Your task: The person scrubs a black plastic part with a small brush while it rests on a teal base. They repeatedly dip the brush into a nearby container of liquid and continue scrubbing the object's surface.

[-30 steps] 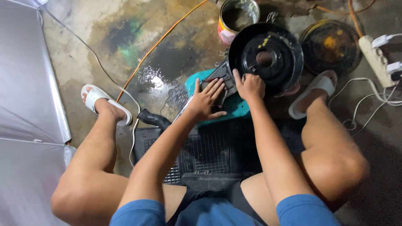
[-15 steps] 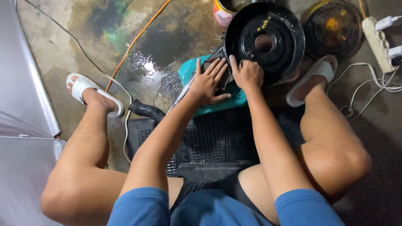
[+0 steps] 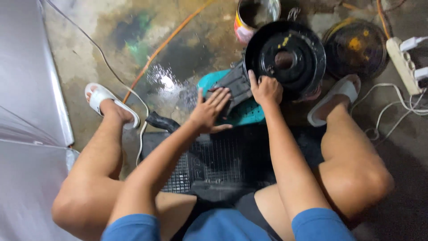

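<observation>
Just above the centre of the frame, the left hand (image 3: 209,111) lies flat with its fingers (image 3: 218,97) spread and stretched out, their tips resting on a dark grey block (image 3: 235,87) that tilts up toward the upper right. That block sits on a teal plastic piece (image 3: 249,114) and butts against a black round disc (image 3: 285,58) in the upper middle of the frame. The right hand (image 3: 266,89) is directly right of the block, its fingers curled and pressed together over the disc's lower left rim, the thumb lying along the block's edge. Below both hands a black ribbed mat (image 3: 223,160) covers the wet concrete floor (image 3: 133,53). Above the disc stands an open tin can (image 3: 256,15); to its right a dirty round lid (image 3: 354,47) and a white power strip (image 3: 403,62). A white sandal (image 3: 104,100) is at the left, another (image 3: 332,105) at the right
</observation>
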